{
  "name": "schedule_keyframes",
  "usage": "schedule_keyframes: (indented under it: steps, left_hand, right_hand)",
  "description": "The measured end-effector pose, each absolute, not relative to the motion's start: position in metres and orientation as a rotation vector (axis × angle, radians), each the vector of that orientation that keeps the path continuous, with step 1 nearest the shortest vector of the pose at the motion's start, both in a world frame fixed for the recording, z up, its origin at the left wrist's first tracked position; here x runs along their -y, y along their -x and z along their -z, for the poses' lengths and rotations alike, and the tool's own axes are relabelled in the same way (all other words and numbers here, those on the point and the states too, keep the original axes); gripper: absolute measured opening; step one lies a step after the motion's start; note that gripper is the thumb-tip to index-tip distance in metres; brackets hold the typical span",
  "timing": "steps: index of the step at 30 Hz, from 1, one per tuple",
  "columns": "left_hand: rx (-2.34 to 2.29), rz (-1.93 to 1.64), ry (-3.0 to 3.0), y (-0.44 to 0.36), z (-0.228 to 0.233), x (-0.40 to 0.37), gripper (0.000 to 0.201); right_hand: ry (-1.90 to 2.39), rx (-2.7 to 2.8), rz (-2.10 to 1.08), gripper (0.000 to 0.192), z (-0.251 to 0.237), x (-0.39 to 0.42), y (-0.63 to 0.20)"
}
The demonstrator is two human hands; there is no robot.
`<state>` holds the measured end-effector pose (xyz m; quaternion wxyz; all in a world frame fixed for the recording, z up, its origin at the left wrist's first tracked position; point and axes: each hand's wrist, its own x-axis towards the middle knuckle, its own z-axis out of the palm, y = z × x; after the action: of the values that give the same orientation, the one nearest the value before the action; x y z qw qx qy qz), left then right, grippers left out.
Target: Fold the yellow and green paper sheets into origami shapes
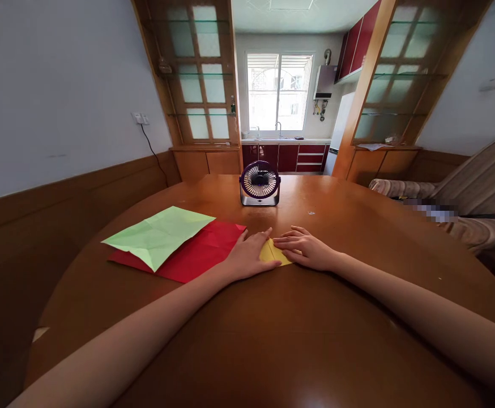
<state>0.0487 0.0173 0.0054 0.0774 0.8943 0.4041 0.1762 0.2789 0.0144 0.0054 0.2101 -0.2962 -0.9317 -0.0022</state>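
Observation:
A small piece of folded yellow paper [275,254] lies flat on the table, with a crease line running across it. My left hand [250,256] rests over its left side, thumb and fingers stretched apart. From the right, my right hand [309,249] lies over the other side of the paper with its fingers extended. Both hands partly cover the sheet, so its full outline is hidden. Close to my left hand is a sheet of red paper [207,249], and a creased light green sheet [162,232] overlaps its upper left part.
Beyond my hands a small purple desk fan [260,181] stands on the round brown wooden table [247,340]. A striped armchair [481,181] is at the right. On the left wall a cord hangs from a socket [140,118]. Farther back are shelves and a kitchen window [279,90].

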Motion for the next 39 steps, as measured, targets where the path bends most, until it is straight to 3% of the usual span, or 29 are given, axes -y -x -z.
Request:
schedule_keyframes:
  steps: [5, 21, 29, 39]
  left_hand:
    - [-1.193, -0.453, -2.802, -0.048, -0.007, -0.014, 0.063]
    - [-1.226, -0.42, -2.851, -0.048, -0.008, -0.011, 0.063]
    - [-1.225, -0.441, -2.843, -0.047, -0.007, -0.011, 0.062]
    - [-1.203, -0.431, -2.823, -0.046, -0.008, -0.012, 0.064]
  right_hand:
    - [0.866, 2.628, -0.048, 0.037, -0.004, -0.015, -0.286]
    - [0.492, 2.794, 0.225, 0.042, -0.028, 0.001, -0.324]
    - [0.516, 2.73, 0.296, 0.025, -0.029, 0.012, -0.332]
    - [0.562, 2.609, 0.131, 0.013, -0.027, 0.02, -0.341]
